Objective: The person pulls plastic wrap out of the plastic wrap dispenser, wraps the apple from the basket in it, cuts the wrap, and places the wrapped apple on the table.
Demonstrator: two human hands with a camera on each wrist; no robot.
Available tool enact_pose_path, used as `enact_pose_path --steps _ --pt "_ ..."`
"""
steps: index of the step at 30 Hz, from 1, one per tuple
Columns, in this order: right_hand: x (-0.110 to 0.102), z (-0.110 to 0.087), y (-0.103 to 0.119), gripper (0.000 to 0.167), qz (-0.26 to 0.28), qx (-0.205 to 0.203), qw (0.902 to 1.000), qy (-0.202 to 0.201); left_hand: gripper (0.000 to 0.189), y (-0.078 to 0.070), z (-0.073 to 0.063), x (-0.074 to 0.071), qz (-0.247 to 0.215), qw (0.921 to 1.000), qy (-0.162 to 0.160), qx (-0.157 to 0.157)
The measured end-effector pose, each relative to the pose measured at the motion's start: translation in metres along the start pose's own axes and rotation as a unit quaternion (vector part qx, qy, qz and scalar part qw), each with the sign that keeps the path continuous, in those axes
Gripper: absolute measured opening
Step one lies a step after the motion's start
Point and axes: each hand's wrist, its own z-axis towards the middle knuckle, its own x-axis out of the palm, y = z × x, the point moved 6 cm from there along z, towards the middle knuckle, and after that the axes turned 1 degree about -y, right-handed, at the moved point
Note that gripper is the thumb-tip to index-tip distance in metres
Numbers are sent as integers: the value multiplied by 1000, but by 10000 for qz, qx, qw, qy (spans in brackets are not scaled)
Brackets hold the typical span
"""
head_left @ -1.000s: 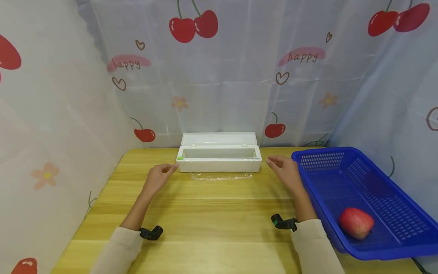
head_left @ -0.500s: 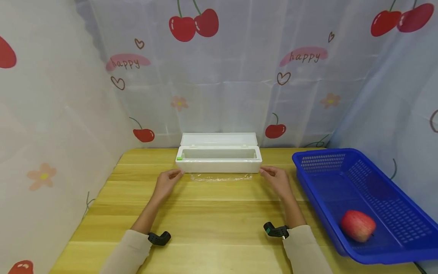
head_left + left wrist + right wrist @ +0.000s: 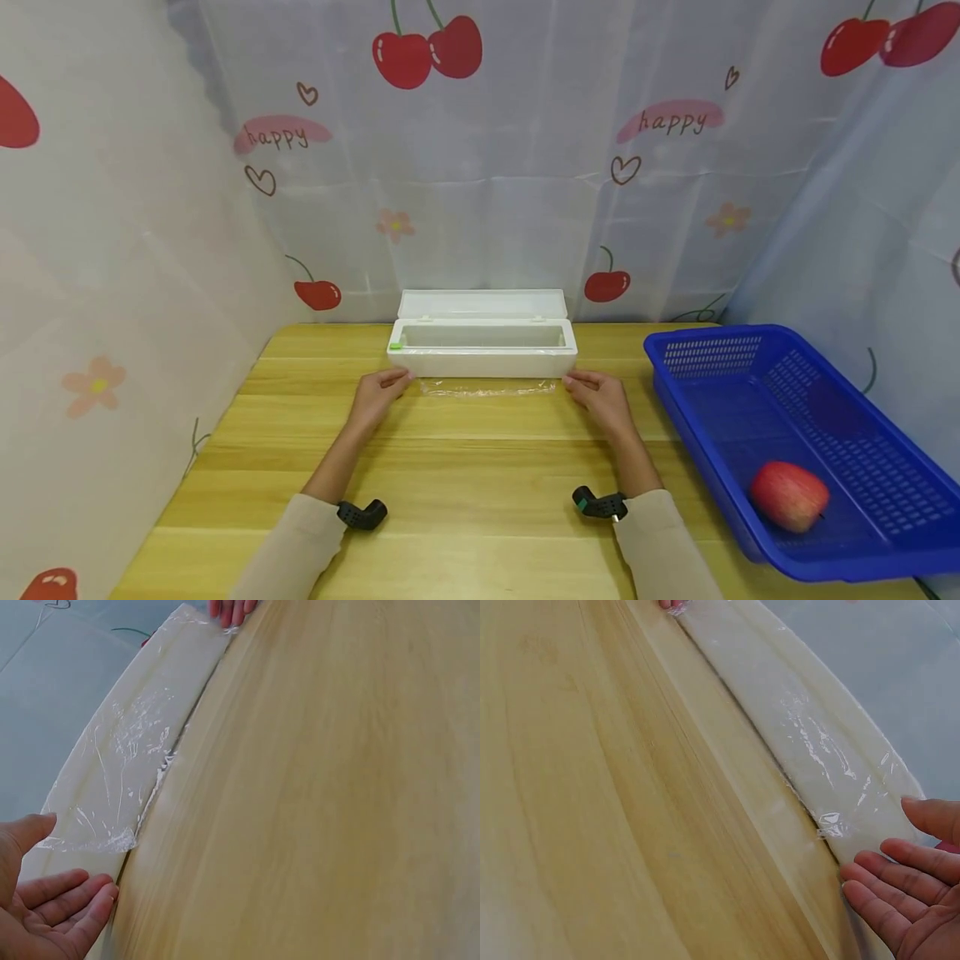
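Observation:
At the back of the table stands a white cling film dispenser (image 3: 480,364), its lid (image 3: 482,304) raised. A strip of clear cling film (image 3: 487,389) hangs over its front onto the wood. My left hand (image 3: 372,402) is at the film's left end. In the left wrist view, thumb and fingers of that left hand (image 3: 56,911) are spread apart beside the cling film (image 3: 127,750). At the other end is my right hand (image 3: 604,403). The right wrist view shows this right hand (image 3: 911,889) with thumb and fingers apart, near the cling film (image 3: 802,727).
A blue plastic basket (image 3: 712,475) stands on the table's right side, with a red apple (image 3: 789,497) in it. A green slider (image 3: 396,346) sits on the dispenser's left end. Printed curtains (image 3: 495,208) enclose the wooden table (image 3: 480,483) at the back and sides.
Both hands have moved inward, from beside the dispenser's ends to the lower corners by the film. The dispenser and film have stayed in place.

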Motion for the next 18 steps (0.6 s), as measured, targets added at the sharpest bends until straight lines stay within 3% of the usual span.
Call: enact_pose_path --steps 11,18 --pt "17 9 1 44 451 -69 9984 325 40 -3 8 12 -614 9975 326 -126" --pt "17 11 -3 43 302 -72 9991 299 42 3 12 19 -534 9964 597 -293"
